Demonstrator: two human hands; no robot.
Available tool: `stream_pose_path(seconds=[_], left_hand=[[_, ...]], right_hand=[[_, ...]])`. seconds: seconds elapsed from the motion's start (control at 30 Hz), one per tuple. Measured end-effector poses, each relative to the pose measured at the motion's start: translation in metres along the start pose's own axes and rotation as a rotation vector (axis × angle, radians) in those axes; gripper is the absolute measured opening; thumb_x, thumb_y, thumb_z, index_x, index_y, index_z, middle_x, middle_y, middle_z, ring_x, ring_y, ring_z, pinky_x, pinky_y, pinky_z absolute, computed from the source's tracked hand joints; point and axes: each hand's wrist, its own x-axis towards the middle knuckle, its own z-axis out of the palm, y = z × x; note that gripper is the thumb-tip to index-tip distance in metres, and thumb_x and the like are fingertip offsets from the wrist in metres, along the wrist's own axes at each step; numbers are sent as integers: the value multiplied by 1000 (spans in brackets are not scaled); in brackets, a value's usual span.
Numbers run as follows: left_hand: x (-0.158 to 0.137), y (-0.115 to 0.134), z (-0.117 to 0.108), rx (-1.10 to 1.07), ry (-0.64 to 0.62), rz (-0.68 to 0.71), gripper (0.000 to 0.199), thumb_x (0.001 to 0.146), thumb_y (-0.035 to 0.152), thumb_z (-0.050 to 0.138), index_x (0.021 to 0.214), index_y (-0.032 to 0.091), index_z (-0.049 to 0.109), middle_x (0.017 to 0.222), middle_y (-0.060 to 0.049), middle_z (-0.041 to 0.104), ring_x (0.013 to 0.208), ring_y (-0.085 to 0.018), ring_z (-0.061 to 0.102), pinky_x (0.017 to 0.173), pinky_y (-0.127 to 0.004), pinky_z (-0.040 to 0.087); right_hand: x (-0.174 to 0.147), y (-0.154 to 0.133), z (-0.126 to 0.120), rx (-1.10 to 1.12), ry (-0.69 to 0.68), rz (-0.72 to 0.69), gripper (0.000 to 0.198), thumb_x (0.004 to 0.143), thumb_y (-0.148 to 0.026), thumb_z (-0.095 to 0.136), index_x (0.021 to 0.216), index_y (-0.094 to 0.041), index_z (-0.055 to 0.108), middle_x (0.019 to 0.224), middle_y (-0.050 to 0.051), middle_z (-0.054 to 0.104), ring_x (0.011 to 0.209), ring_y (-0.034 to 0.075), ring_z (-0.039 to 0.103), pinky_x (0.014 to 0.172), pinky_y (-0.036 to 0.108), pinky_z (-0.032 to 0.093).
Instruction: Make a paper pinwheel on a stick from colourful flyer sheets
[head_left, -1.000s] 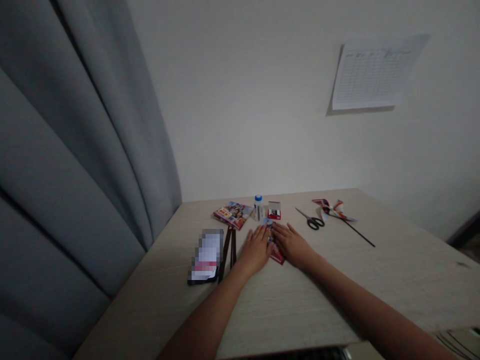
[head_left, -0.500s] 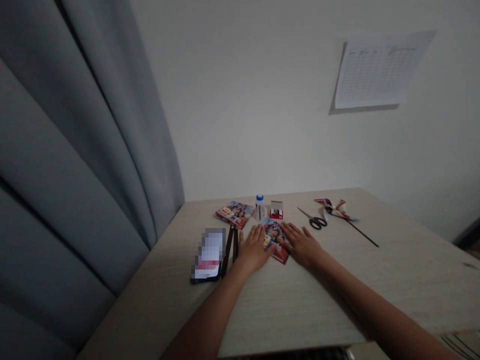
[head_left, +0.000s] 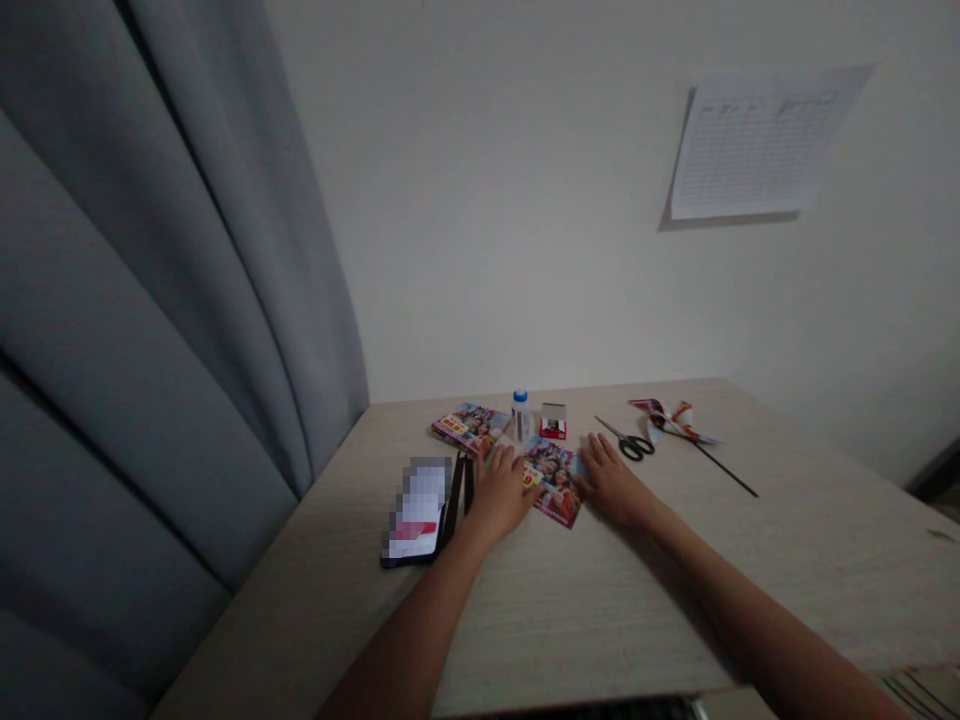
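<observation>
A colourful printed paper sheet [head_left: 556,480] lies flat on the table between my hands. My left hand [head_left: 502,495] rests over its left side, palm down with the fingers apart. At its right edge lies my right hand [head_left: 613,485], also palm down and open, fingers stretched out. Dark brown sticks [head_left: 453,505] lie just left of my left hand, beside a phone [head_left: 416,512] whose screen is blurred. Behind the sheet stand a white glue bottle [head_left: 520,415] with a blue cap and a small red box [head_left: 553,428] with its lid up.
A stack of similar printed sheets [head_left: 471,428] lies at the back left. Scissors with black handles [head_left: 634,446] and a paper pinwheel [head_left: 667,418] on a dark stick are at the right. A grey curtain [head_left: 180,350] hangs along the table's left side.
My right hand has slid right, to the sheet's edge. My left hand has shifted slightly left, its fingers more bent. More of the printed sheet shows between them.
</observation>
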Motion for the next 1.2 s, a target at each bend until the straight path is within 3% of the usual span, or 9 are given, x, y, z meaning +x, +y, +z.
stream_pose_path(seconds=[0.07, 0.17, 0.3, 0.47, 0.63, 0.9, 1.03, 1.2], left_hand=[[2, 4, 0, -32, 45, 48, 49, 96, 44, 51, 137, 18, 56, 148, -15, 52, 144, -30, 37, 123, -54, 18], [2, 10, 3, -97, 31, 95, 48, 98, 33, 47, 143, 17, 49, 150, -12, 50, 143, -24, 39, 122, -49, 25], [0, 17, 14, -72, -26, 55, 55, 101, 43, 38, 149, 17, 42, 160, -12, 37, 149, -27, 29, 122, -58, 18], [-2, 11, 20, -56, -82, 29, 62, 101, 58, 24, 156, 30, 32, 164, -3, 29, 152, -28, 22, 121, -65, 8], [-2, 4, 11, -67, -146, -10, 66, 97, 67, 22, 157, 39, 26, 165, 4, 24, 154, -30, 15, 120, -67, 4], [-2, -10, -5, -54, -238, -57, 72, 93, 73, 31, 157, 41, 24, 167, -2, 16, 154, -33, 9, 118, -70, 4], [-2, -11, -3, -36, -228, -48, 72, 94, 73, 30, 157, 39, 24, 167, -5, 17, 154, -35, 8, 115, -73, -3], [-2, -11, 1, -11, -200, -40, 76, 93, 72, 33, 158, 32, 26, 168, -9, 11, 155, -34, 4, 116, -72, 1]], right_hand=[[4, -3, 1, 55, 82, -60, 59, 97, -32, 44, 147, -1, 45, 159, 25, 32, 152, 36, 18, 122, 53, 27], [8, -11, 2, 163, 150, -194, 55, 96, -22, 39, 149, -7, 43, 158, 20, 38, 152, 31, 23, 122, 53, 29], [5, -23, 6, 214, 74, -261, 53, 98, -24, 35, 149, -9, 44, 156, 20, 41, 148, 27, 33, 122, 53, 28], [-1, -28, -1, 129, -80, -227, 56, 102, -36, 31, 153, -14, 37, 161, 14, 34, 151, 24, 27, 123, 50, 22], [-4, -24, -11, 68, -156, -183, 59, 104, -46, 26, 157, -23, 28, 164, 8, 25, 153, 24, 22, 122, 55, 19], [-5, -3, -19, 23, -248, -118, 56, 104, -48, 24, 157, -30, 26, 166, 5, 18, 154, 28, 16, 119, 63, 20], [-4, 1, -18, 38, -249, -127, 58, 105, -46, 25, 159, -26, 22, 166, 6, 18, 154, 28, 13, 120, 63, 18], [-1, 2, -16, 166, -233, -91, 63, 102, -49, 31, 159, -21, 24, 165, 10, 21, 154, 28, 14, 121, 60, 17]])
